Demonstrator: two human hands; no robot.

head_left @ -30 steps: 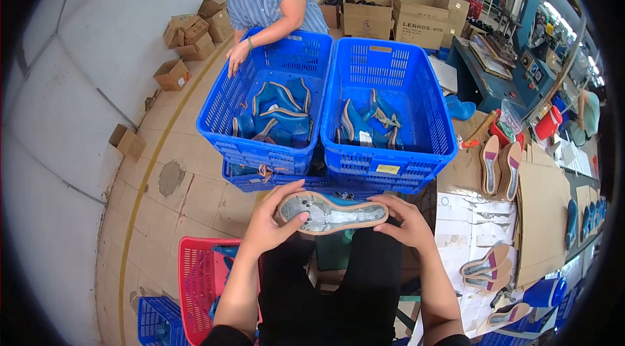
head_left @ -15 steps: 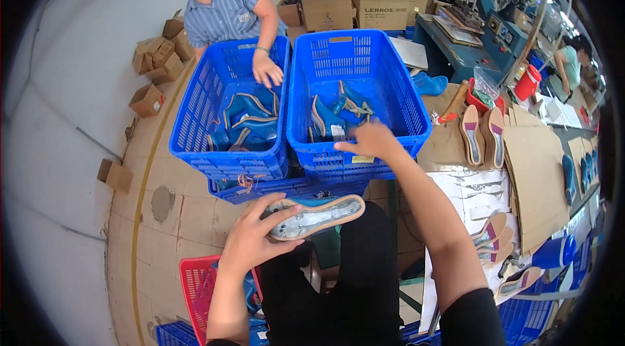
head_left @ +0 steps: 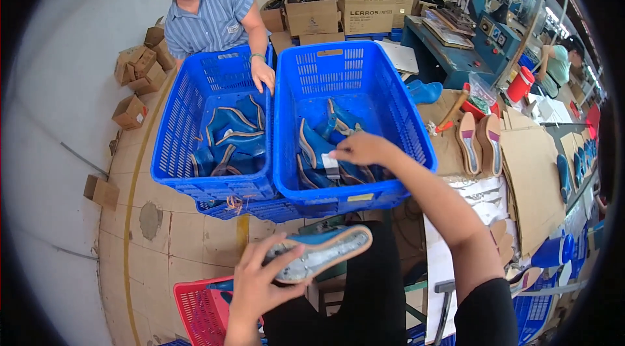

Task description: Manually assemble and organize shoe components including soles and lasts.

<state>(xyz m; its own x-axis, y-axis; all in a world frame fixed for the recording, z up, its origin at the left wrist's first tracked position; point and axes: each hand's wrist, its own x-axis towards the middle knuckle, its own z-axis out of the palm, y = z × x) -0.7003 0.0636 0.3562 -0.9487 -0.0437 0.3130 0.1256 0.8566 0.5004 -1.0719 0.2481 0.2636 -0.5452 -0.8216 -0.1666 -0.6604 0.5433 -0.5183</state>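
My left hand (head_left: 257, 281) grips a blue shoe last (head_left: 319, 239) over my lap. Its sole side, faced with a grey-and-white insole board (head_left: 317, 257) edged in tan, is turned up. My right hand (head_left: 364, 152) reaches into the right blue crate (head_left: 423, 164), fingers pinched at the top of a white slip (head_left: 330, 165). That slip lies against the blue lasts (head_left: 315, 144) there; the fingertips partly cover its upper edge. More blue lasts (head_left: 244, 143) fill the bottom of the left blue crate (head_left: 170, 131).
Across the crates a person's hand (head_left: 262, 76) rests on the left crate's rim. A red basket (head_left: 195, 300) stands low at my left. On the right worktable lie insoles (head_left: 467, 144), a hammer (head_left: 452, 110) and cardboard sheets (head_left: 534, 177). Cartons (head_left: 368, 11) stack behind.
My right hand has come onto the white slip. The last in my left hand has tilted, showing more of its blue side. The other person's hand has moved from inside the crate to its rim.
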